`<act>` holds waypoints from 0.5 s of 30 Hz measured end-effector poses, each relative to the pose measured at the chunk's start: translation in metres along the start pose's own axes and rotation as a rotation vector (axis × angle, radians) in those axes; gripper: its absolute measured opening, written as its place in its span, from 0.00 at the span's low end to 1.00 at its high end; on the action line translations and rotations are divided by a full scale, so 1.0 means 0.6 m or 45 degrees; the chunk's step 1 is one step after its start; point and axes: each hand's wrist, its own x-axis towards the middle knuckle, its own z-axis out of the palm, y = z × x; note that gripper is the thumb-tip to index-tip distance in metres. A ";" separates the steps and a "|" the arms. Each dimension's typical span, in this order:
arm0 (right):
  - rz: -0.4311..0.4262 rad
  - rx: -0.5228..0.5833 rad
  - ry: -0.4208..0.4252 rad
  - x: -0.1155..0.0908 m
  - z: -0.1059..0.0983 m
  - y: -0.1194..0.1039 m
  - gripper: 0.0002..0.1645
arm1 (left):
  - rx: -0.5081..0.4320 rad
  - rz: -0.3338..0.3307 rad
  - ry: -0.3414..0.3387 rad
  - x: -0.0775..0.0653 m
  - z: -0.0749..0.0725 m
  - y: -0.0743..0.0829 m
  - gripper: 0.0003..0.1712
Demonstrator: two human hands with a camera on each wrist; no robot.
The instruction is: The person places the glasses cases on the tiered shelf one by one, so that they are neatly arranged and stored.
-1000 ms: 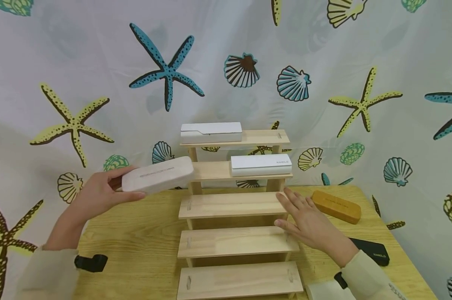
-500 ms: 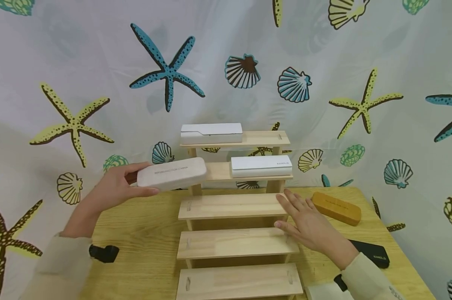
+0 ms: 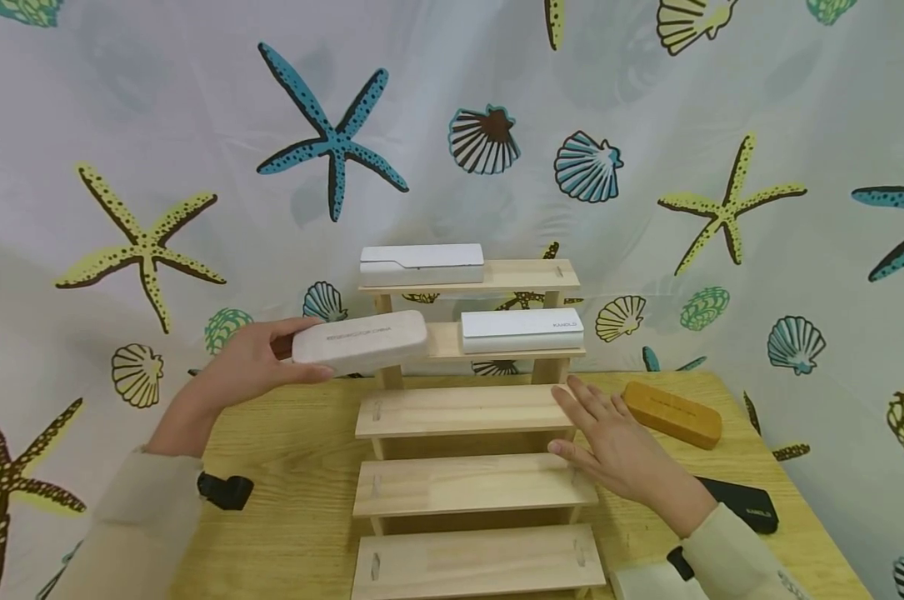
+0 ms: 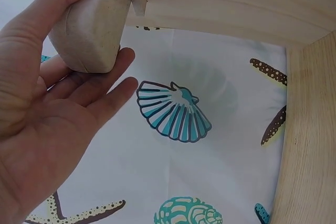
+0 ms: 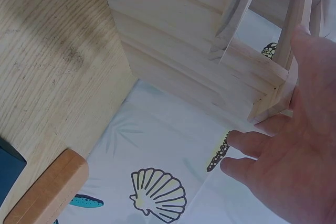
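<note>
My left hand [image 3: 252, 362] grips the left end of a pale glasses case [image 3: 362, 340], thumb on one side and fingers on the other. The case overlaps the left part of the second shelf from the top in the head view. Seen from the left wrist, the case [image 4: 92, 30] is near the shelf's wood. My right hand [image 3: 612, 437] rests with spread fingers at the right end of the middle step of the wooden stepped rack [image 3: 459, 410]. In the right wrist view its fingertips are by the rack's edge. A white glasses case [image 3: 522, 331] lies on the second shelf.
Another white glasses case [image 3: 422, 265] lies on the top shelf. At right on the table [image 3: 287, 500] are a mustard-coloured glasses case [image 3: 672, 414] and a black case [image 3: 744, 504]. A whitish object [image 3: 657, 583] shows at the front right. A patterned curtain [image 3: 437, 75] hangs behind.
My left hand has moved to the right with the pale glasses case, bringing it over the left side of the second shelf. The right hand has stayed in place.
</note>
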 end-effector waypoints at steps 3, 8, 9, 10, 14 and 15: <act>0.000 0.005 0.002 0.000 0.000 -0.001 0.46 | 0.006 0.006 -0.014 0.006 0.002 0.002 0.47; 0.006 0.009 -0.001 0.000 0.000 -0.001 0.46 | -0.046 0.041 -0.030 0.019 0.008 0.003 0.47; 0.006 0.009 -0.001 0.000 0.000 -0.001 0.46 | -0.063 0.045 -0.030 0.021 0.009 0.003 0.46; 0.007 0.009 -0.001 0.000 0.000 -0.001 0.46 | -0.075 0.046 -0.026 0.023 0.010 0.003 0.46; 0.010 0.007 -0.005 0.001 0.000 0.000 0.46 | -0.147 0.043 -0.012 0.029 0.015 0.002 0.44; 0.010 0.006 -0.005 0.001 0.000 0.000 0.46 | -0.161 0.040 -0.008 0.030 0.016 0.002 0.44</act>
